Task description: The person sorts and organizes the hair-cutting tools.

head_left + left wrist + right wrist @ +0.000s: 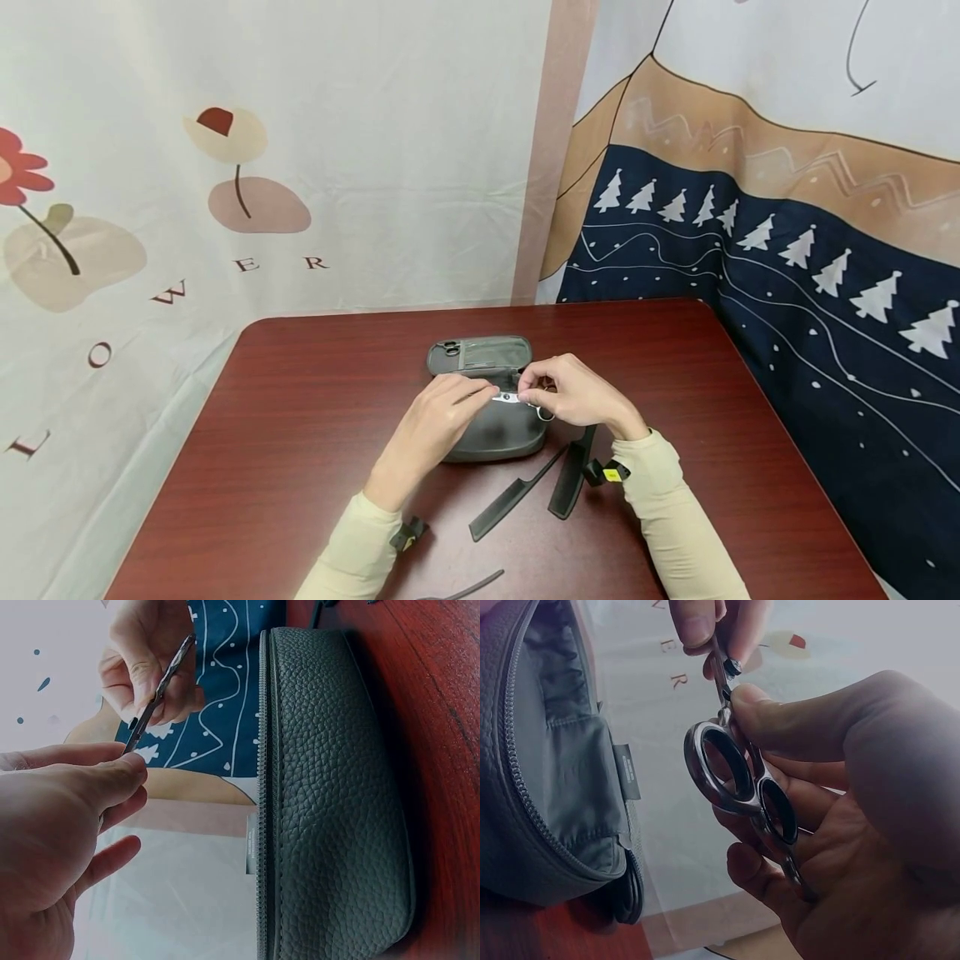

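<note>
- Pinching the blade end of the scissors (507, 397), my left hand (442, 408) has thumb and forefinger clamped on the metal; its other fingers stand apart from it.
- My right hand (566, 390) is clamped too, its thumb pressed to the shank near the dark screw, with fingers behind.
- Between my two hands, the scissors hang in the air above the opened grey case (495, 446), touching only my fingers.
- Both finger rings (718, 769) lie clear of my right thumb, side by side, with dark inserts lining them.
- I cannot tell how the blade tips lie, for my left fingers cover them.
- The case sits on the red-brown table (300, 400), its textured body towards me, its zip (536, 817) undone and a smooth grey lining (581, 776) showing inside.
- Its lid (491, 341) lies back on the far side, with a small ringed handle (451, 347) at its left end.
- Just beside the case, near my right wrist, lie a slim dark comb (501, 507) and a broader one (570, 483).
- Nearest me, a thin dark rod (480, 585) runs out of view.
</note>
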`<state>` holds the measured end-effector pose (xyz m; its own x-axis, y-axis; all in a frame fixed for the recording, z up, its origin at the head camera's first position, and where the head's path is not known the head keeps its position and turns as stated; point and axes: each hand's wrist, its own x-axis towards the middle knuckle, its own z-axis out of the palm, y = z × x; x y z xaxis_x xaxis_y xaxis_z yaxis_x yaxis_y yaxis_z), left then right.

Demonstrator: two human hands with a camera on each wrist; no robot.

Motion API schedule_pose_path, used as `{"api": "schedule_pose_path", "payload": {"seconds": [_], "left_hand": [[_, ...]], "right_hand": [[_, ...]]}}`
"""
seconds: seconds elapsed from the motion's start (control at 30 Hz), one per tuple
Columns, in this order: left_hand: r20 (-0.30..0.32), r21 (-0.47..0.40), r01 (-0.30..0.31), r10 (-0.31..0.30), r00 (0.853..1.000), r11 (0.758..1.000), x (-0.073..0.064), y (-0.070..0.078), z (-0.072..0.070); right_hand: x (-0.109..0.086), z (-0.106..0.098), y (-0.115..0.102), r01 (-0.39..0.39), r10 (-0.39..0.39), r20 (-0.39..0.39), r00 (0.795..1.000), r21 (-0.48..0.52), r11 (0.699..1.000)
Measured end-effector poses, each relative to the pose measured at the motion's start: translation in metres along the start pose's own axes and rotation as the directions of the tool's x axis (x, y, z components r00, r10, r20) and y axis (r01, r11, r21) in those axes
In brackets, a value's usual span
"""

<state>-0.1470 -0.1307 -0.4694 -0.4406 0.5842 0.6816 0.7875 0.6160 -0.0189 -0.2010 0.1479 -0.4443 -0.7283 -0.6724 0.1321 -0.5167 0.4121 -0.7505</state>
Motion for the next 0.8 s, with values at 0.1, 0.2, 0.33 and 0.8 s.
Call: {"api": "schedule_pose_path", "payload": {"seconds": [0.1, 0.2, 0.33, 0.8], "left_hand": [[0.0, -0.009, -0.001, 0.001, 1.0, 1.0, -0.0011, -0.0008, 0.0003], [-0.007, -0.02, -0.005, 0.005, 1.0, 1.0, -0.0015, -0.0012, 0.0004], [-0.022, -0.028, -0.014, 0.013, 1.0, 1.0, -0.0012, -0.0013, 0.0005], [-0.082, -0.039, -0.024, 0.021, 0.996, 0.999, 0.0014, -0.0015, 0.0006]], "right_hand": [[0.0003, 0.0001, -0.0004, 0.004, -0.004, 0.004, 1.0, -0.005, 1.0], [0.0006, 0.0007, 0.0007, 0.005, -0.005, 0.007, 1.0, -0.013, 1.0], [0.0008, 0.0009, 0.0014, 0.007, -0.007, 0.011, 1.0, -0.018, 1.0], [-0.0001, 0.0007, 0.0004, 0.017, -0.017, -0.006, 1.0, -0.005, 1.0]]}}
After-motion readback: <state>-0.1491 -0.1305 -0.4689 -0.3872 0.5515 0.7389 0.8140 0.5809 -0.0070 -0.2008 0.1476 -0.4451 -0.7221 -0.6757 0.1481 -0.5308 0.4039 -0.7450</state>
